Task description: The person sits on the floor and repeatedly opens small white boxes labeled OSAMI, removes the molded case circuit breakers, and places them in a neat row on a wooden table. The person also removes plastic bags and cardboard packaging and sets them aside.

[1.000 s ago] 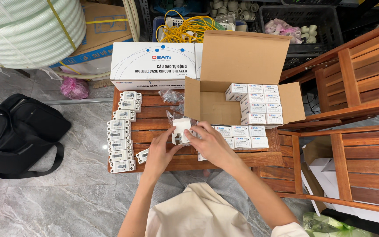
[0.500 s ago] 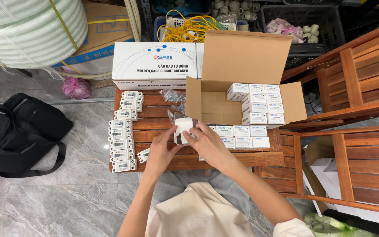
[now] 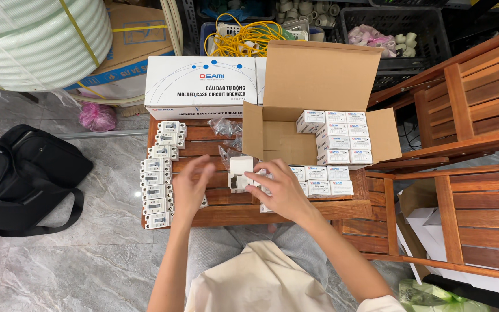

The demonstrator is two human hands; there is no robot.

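Note:
My right hand (image 3: pixel 281 189) grips a small white open carton (image 3: pixel 241 173) over the low wooden table (image 3: pixel 295 209). My left hand (image 3: pixel 190 188) hovers just left of the carton with fingers apart and nothing in it. A row of white circuit breakers (image 3: pixel 158 184) lies along the table's left side, close to my left hand. Behind my hands stands an open brown cardboard box (image 3: pixel 319 104) partly filled with small white cartons (image 3: pixel 342 138). More small white cartons (image 3: pixel 324 180) sit on the table in front of it.
A large white printed box (image 3: pixel 203 86) stands at the table's far edge, with clear plastic bags (image 3: pixel 226 127) beside it. A black backpack (image 3: pixel 18 173) lies on the tiled floor at left. Wooden chairs (image 3: pixel 469 115) stand at right. A white hose coil (image 3: pixel 36 40) is at top left.
My left hand has come off the small carton and moved a little left, its fingers now spread. My right hand still holds the carton.

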